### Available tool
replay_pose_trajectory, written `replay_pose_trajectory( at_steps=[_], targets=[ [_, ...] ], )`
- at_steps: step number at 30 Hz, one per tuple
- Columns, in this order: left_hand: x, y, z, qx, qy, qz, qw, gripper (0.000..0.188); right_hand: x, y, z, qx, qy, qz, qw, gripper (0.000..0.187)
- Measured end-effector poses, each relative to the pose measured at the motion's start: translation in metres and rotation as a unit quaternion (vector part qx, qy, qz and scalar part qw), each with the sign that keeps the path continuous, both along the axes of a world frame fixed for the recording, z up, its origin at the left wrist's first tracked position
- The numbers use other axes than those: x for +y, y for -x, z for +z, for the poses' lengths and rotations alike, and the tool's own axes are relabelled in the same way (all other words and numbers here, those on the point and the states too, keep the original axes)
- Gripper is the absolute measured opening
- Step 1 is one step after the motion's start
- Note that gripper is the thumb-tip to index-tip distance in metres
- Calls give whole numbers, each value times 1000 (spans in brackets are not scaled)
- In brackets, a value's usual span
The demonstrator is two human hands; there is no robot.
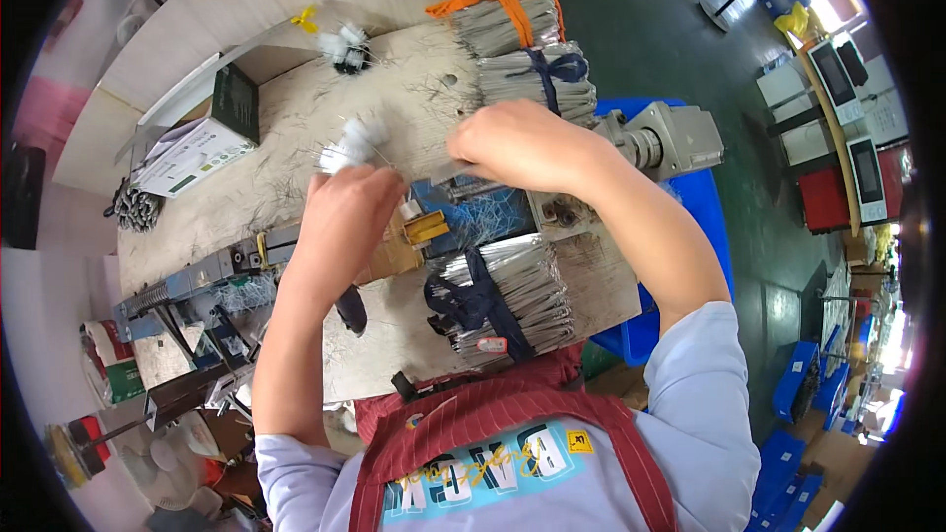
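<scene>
My left hand (353, 202) is closed, its fingertips bent down by a wooden block with a yellow clamp piece (426, 228). Just beyond its knuckles is a cluster of white-bristled brushes (355, 145) on thin wires, slightly blurred. Whatever its fingers grip is hidden. Curled into a pinch, my right hand (514, 143) hovers over the bench machine's bed, left of the grey motor-like unit (675, 141); what it pinches cannot be made out. Between the hands, clear bristle scraps (488, 215) lie in the blue machine bed. Nearer me is a bundle of silver twisted wires (527, 286) tied with dark cloth.
Two more tied wire bundles, one with orange cloth (503, 2) and one with dark cloth (537, 74), lie at the far right. A second white brush cluster (345, 44) and a carton (197, 153) stand farther back. A blue bin (705, 227) sits beside the bench's right edge.
</scene>
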State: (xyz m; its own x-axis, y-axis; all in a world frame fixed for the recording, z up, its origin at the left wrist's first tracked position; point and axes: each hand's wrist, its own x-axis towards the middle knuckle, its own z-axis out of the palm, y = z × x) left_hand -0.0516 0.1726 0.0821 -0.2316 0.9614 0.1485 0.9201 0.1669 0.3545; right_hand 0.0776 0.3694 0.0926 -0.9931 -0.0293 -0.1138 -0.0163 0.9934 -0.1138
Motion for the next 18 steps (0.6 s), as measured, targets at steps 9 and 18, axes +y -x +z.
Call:
replay_pose_trajectory(
  at_steps=[9, 18],
  targets=[
    [-60, 0, 28, -106, 2, 61, 993, 10, -76, 7, -24, 268, 32, 135, 953, 23],
    [-134, -36, -83, -257, -236, 354, 868, 19, -75, 66, -13, -53, 303, 94, 947, 16]
  ],
)
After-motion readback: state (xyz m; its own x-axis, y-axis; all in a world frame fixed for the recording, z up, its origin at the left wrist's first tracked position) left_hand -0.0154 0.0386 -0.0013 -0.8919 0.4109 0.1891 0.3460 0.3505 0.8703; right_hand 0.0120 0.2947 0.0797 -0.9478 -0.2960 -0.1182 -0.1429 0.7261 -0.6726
